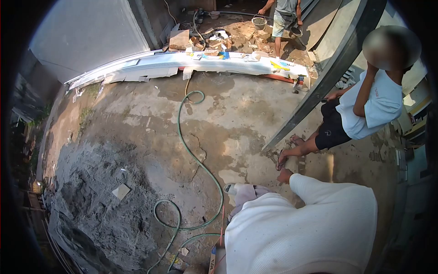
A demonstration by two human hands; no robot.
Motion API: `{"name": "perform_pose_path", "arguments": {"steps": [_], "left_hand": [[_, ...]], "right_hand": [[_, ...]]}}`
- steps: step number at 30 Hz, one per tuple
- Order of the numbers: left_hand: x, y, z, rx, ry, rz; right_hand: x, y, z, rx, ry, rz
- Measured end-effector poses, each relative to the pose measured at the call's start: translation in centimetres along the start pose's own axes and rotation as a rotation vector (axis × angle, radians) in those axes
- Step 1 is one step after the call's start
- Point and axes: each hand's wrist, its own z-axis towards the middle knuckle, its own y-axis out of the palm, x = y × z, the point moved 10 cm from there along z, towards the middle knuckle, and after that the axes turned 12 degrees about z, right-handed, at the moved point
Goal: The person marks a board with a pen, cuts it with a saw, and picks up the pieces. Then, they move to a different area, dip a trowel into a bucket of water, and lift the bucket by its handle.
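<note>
My right hand (285, 176) extends from the white sleeve at the lower right, its fingers curled closed. What it holds, if anything, is too small to make out. It appears beside another person's sandalled foot (282, 160), below the lower end of a dark metal beam (315, 98). My left hand is not in view. My white shirt (296, 233) fills the bottom right, with one of my shoes (229, 188) to its left. A green hose (200, 164) loops across the concrete floor.
A grey sand heap (100, 205) lies at left with a pale tile piece (121, 192) on it. Long white panels (159, 66) cross the back. A person (372, 102) stands at right; another (282, 23) carries a bucket (259, 23) behind the panels, near rubble.
</note>
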Motion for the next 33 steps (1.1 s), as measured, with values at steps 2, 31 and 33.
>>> {"name": "perform_pose_path", "arguments": {"steps": [2,31,33], "left_hand": [[-1.1,-0.5,-0.3,0.0,-0.03,0.004],[16.9,-3.9,-16.3,-0.333,0.832,-1.618],[13.1,-5.5,-19.7,-0.145,0.741,-1.627]], "right_hand": [[-0.4,-1.8,-4.7,-0.157,0.186,0.098],[-42.7,34.1,-38.4,-0.995,-1.541,-0.723],[-38.6,32.9,-19.8,-0.757,-1.111,-1.055]]}}
